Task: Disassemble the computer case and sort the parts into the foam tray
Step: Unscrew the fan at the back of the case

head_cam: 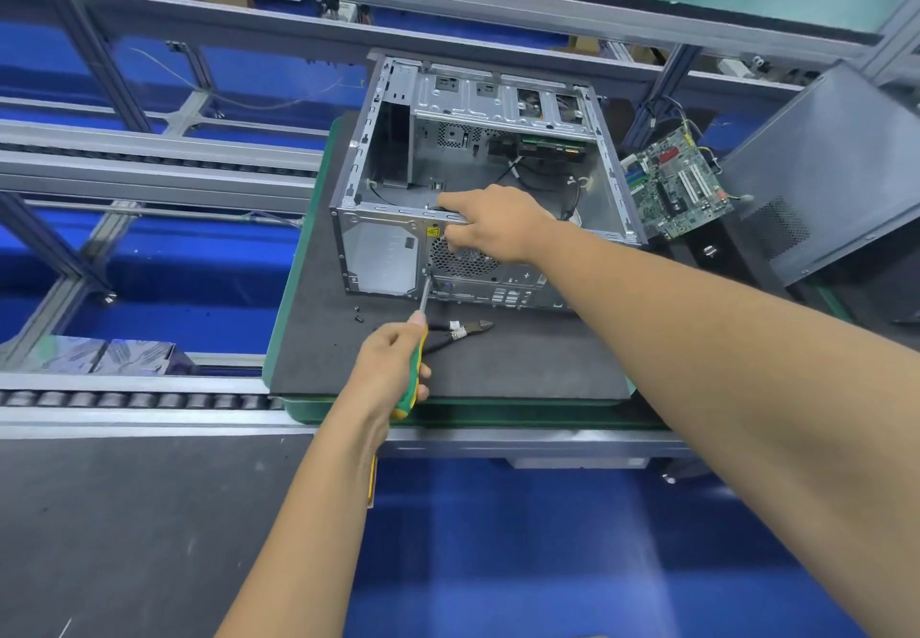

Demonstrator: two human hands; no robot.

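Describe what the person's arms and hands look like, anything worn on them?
Both forearms are bare right up to the frame edge, with no sleeves in view. The left hand and right hand wear no gloves, and no watch, ring or wrist strap shows.

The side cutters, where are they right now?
In the head view the side cutters lie on the black mat, just in front of the computer case, right of the screwdriver.

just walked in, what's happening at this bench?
A person is stripping an open computer case on a dark foam mat. The left hand grips a green-and-yellow screwdriver, tip at the case's rear panel beside the fan grille. The right hand grips the rear top edge. A motherboard already lies outside, to the right; cutters lie on the mat.
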